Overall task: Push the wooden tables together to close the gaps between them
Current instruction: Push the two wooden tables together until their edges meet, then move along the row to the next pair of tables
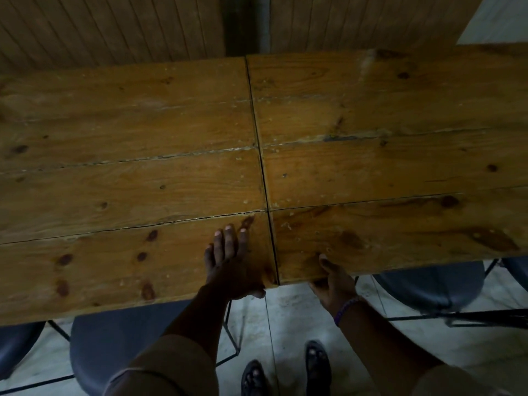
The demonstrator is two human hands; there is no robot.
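Two wooden plank tables stand side by side: the left table (120,195) and the right table (400,167). Only a thin dark seam (261,155) runs between them, from the far edge to the near edge. My left hand (231,264) lies on the left table's near right corner, fingers flat on top and thumb curled under the edge. My right hand (333,281) grips the near edge of the right table close to the seam, thumb on top and fingers hidden underneath. A purple bracelet sits on that wrist.
Dark blue chairs with thin black metal legs are tucked under the near side: one chair (120,347) at the left, another chair (431,284) at the right. A wood-panelled wall (114,27) stands behind the tables. My feet (285,372) rest on the pale floor.
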